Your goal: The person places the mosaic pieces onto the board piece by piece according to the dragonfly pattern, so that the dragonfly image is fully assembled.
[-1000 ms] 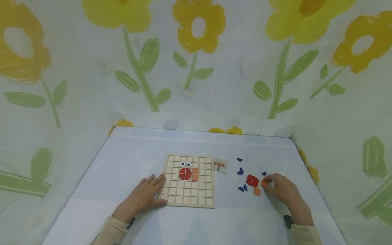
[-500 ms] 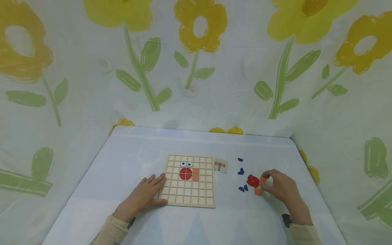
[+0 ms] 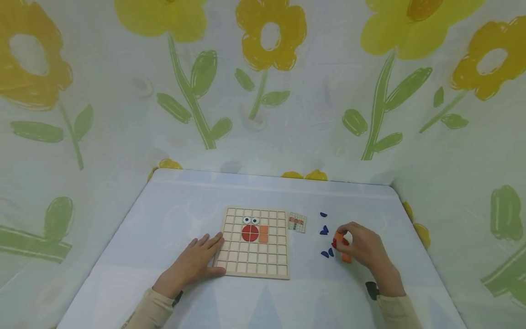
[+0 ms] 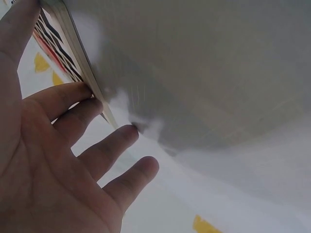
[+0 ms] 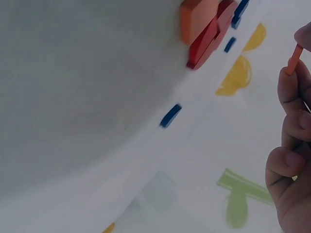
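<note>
Pinched an orange tile (image 3: 339, 236) in the right hand (image 3: 363, 246), well right of the board (image 3: 253, 257); rested the left hand (image 3: 191, 261), spread-fingered, against the board's left edge. Probably needed a light grip, lifted clear of the red pieces (image 5: 204, 46).

Pale beige sleeves (image 3: 397, 311), dark wristbands (image 3: 371, 290)

A pale table (image 3: 185, 192) is shown, with faint blue triangles (image 3: 267, 313) printed near the front edge. Back and both sides are enclosed by light fabric (image 3: 304, 123), printed with large yellow-orange flowers (image 3: 289, 39), green stems (image 3: 186, 91) and leaves (image 3: 203, 73).
</note>
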Available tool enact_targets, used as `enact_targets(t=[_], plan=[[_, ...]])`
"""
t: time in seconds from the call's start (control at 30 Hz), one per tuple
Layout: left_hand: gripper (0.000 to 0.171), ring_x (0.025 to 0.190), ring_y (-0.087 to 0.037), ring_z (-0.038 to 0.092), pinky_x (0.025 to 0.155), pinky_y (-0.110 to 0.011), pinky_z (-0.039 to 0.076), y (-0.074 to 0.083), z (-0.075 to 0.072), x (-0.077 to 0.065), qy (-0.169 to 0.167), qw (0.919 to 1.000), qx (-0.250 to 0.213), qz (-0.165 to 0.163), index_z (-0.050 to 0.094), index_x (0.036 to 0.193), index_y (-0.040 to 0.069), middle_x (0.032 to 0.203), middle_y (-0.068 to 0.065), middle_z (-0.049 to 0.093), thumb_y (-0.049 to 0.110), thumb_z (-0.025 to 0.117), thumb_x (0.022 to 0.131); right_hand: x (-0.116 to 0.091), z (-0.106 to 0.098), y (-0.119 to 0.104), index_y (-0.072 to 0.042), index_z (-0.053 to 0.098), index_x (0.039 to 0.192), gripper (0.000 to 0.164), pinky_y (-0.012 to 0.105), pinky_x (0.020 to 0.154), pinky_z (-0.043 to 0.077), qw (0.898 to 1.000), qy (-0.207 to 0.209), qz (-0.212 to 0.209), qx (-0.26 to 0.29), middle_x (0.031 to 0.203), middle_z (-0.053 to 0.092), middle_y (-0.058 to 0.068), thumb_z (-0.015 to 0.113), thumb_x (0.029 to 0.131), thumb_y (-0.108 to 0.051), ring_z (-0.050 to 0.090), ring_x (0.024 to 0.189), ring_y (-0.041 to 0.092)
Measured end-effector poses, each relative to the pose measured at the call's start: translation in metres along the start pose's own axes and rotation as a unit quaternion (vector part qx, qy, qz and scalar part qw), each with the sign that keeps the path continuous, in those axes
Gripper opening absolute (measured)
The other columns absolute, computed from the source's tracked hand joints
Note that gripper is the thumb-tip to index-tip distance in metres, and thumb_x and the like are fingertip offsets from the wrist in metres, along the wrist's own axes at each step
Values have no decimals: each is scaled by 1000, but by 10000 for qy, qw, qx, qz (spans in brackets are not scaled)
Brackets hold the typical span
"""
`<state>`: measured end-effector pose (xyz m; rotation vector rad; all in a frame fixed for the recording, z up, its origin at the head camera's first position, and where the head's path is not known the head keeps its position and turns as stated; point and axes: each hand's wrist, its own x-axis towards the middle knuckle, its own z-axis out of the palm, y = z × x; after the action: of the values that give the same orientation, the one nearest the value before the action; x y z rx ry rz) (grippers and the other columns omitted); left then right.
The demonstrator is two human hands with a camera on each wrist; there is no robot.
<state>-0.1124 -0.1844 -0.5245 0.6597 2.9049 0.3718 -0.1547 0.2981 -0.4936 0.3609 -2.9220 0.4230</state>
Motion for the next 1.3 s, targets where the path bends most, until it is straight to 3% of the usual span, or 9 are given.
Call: enact_targets(t=[0.37, 0.7, 0.93, 1.13, 1.3], plan=[[88, 141, -49, 38, 112, -68, 32, 3, -3, 0, 30, 9999, -86, 49, 47, 150, 1, 159, -13, 40, 55, 73, 87, 17, 18, -34, -15, 74, 95, 24, 26, 63, 57, 9932, 508, -999, 308, 92, 70, -4, 87, 75, -19, 64, 76, 18], [88, 141, -50, 38, 112, -68, 33, 2, -4, 0, 31, 9999, -79, 67, 47, 150, 0, 159, -14, 40, 55, 73, 87, 36, 36, -75, -18, 75, 99, 25, 25, 68, 57, 9817, 601, -1655, 726, 94, 69, -9, 87, 78, -21, 65, 82, 16], [88, 140, -50, 39, 111, -69, 33, 3, -4, 0, 34, 9999, -98, 60, 47, 150, 0, 159, -14, 41, 54, 74, 86, 43, 46, -96, -17, 75, 108, 33, 27, 79, 61, 9712, 854, -1972, 1027, 103, 72, -7, 89, 78, -18, 69, 93, 15], [88, 140, -50, 39, 111, -68, 33, 3, -4, 0, 31, 10000, -43, 40, 47, 150, 1, 159, -13, 41, 55, 74, 86, 51, 51, -115, -20, 74, 109, 32, 18, 63, 54, 9649, 1017, -2087, 1231, 105, 70, -9, 88, 80, -20, 61, 81, 12], [87, 140, -49, 39, 111, -67, 34, 2, -2, 0, 50, 10000, 0, 77, 47, 150, 1, 159, -13, 41, 55, 74, 87, 59, 55, -133, -20, 75, 112, 29, 15, 58, 46, 9581, 1064, -2233, 1441, 107, 69, -11, 84, 85, -23, 55, 73, 9]])
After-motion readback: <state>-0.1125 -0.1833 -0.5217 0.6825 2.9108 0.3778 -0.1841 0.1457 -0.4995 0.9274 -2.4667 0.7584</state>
